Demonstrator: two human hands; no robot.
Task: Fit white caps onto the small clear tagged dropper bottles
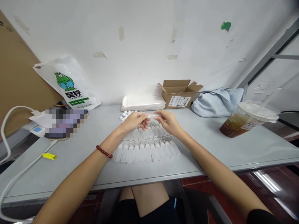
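Grip: left hand (138,120) and right hand (168,122) pinching opposite ends of translucent container (154,115) | nearside of grip: two rows of looped bottles (144,153) | just left: white caps (126,114)

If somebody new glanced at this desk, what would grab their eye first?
Probably the left hand and right hand at the centre, pinching a small translucent piece over rows of little translucent bottles. After that, likely the lidded cup of brownish drink at the right, and the white bag with a green cartoon at the left.
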